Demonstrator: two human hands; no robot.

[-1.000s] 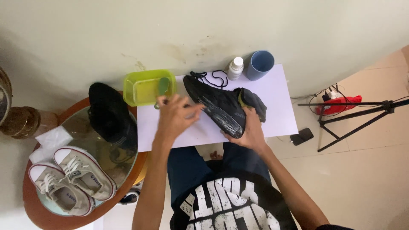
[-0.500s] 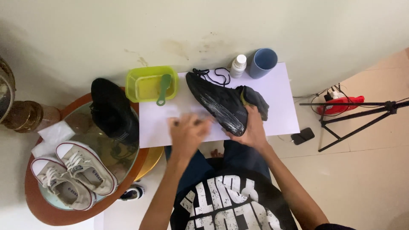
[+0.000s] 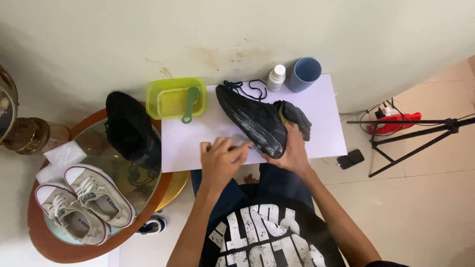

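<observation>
I am looking down at a black shoe [image 3: 255, 123] lying on its side on a white sheet [image 3: 188, 141]. It is sitting in the middle of the sheet, so the wet foam on it is dripping on paper and not on the floor.

My right hand [image 3: 292, 151] is gripping the shoe at its 5 o'clock end, fingers curled around it. It is holding the shoe still and tipping the foamy side up.

My left hand [image 3: 220, 158] is resting at 8 o'clock from the shoe, just beside it. The fingers are bunched together, maybe pinching something small, but I cannot tell what.

A green tub [image 3: 175, 99] with a green brush [image 3: 189, 105] in it is sitting at 10 o'clock, near enough to reach. A white bottle [image 3: 276, 77] and a blue cup [image 3: 303, 74] are standing at 1 o'clock. A dark cloth [image 3: 297, 116] is touching the shoe at 3 o'clock. White shoes [image 3: 84, 202] are waiting on a round table [image 3: 59, 247] at 8 o'clock.
</observation>
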